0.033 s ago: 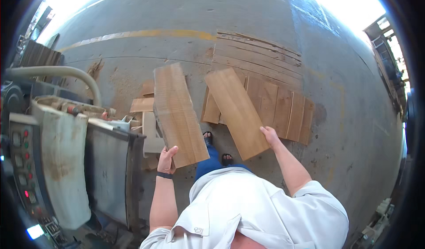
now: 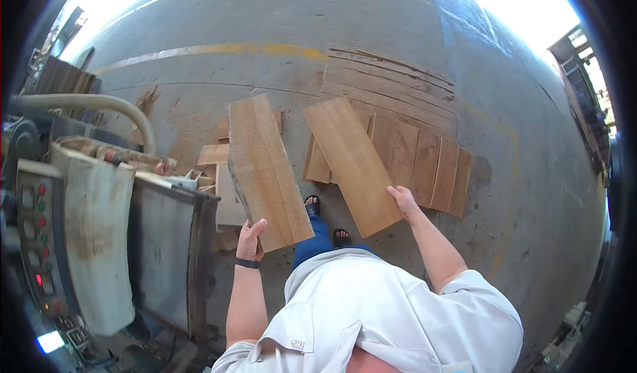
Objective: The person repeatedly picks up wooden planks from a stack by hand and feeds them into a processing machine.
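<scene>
Wood: left hand (image 2: 251, 240) grips the rough board (image 2: 269, 174) by its near left corner, right hand (image 2: 403, 202) the smooth board (image 2: 348, 164) by its near right edge. Either could twist loose if grip slackens, perhaps onto a foot (image 2: 312, 205). Machine (image 2: 162, 253) crowds near left; planks (image 2: 415, 157) obstruct far right.

L bd (image 2: 269, 174): sl. left | R bd (image 2: 352, 167): ditto | offcut (image 2: 278, 121): more vis.

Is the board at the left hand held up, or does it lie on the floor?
Held up: the left hand grips the near end of the board, which covers part of the blue trousers.
</scene>
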Demonstrator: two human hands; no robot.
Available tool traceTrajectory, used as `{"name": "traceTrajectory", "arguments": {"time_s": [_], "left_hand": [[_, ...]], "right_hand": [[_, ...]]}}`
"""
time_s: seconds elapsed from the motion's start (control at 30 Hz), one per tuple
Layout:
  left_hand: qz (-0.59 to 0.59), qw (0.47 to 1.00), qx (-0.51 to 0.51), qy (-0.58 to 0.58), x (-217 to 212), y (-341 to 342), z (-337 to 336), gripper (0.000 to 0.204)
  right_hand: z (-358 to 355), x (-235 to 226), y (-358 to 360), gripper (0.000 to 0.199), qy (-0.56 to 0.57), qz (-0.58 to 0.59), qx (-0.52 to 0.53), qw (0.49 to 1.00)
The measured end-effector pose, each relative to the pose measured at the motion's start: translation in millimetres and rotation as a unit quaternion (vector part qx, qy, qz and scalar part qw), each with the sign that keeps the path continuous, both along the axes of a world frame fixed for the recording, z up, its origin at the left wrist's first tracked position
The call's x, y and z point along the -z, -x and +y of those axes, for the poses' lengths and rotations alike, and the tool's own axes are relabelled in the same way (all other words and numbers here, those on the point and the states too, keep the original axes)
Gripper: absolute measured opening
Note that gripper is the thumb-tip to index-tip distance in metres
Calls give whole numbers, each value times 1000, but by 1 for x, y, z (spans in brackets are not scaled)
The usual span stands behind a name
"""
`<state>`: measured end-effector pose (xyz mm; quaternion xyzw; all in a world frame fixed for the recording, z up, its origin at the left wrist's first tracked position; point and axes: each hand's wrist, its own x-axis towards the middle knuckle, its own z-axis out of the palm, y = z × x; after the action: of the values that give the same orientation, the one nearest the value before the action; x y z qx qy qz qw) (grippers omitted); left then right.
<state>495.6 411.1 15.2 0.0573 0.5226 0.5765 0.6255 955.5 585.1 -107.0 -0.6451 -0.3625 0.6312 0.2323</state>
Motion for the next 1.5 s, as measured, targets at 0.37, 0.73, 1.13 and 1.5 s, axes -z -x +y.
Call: {"name": "traceTrajectory", "arguments": {"time_s": [0.37,0.73,1.13,1.5], "left_hand": [[41,973,-213,-79,-82,-48,-204,53],[499,774,-210,328,-87,-3,-382,25],[580,606,-11,545,3,78,-412,87],[557,684,118,456,-18,143,-416,82]], "right_hand": [[-64,-96,86,32,-71,41,-164,983],[-148,-116,221,30,-100,84,-330,935],[-288,-52,443,36,-73,56,-415,905],[-345,-99,510,87,-449,-83,-580,675]]}}
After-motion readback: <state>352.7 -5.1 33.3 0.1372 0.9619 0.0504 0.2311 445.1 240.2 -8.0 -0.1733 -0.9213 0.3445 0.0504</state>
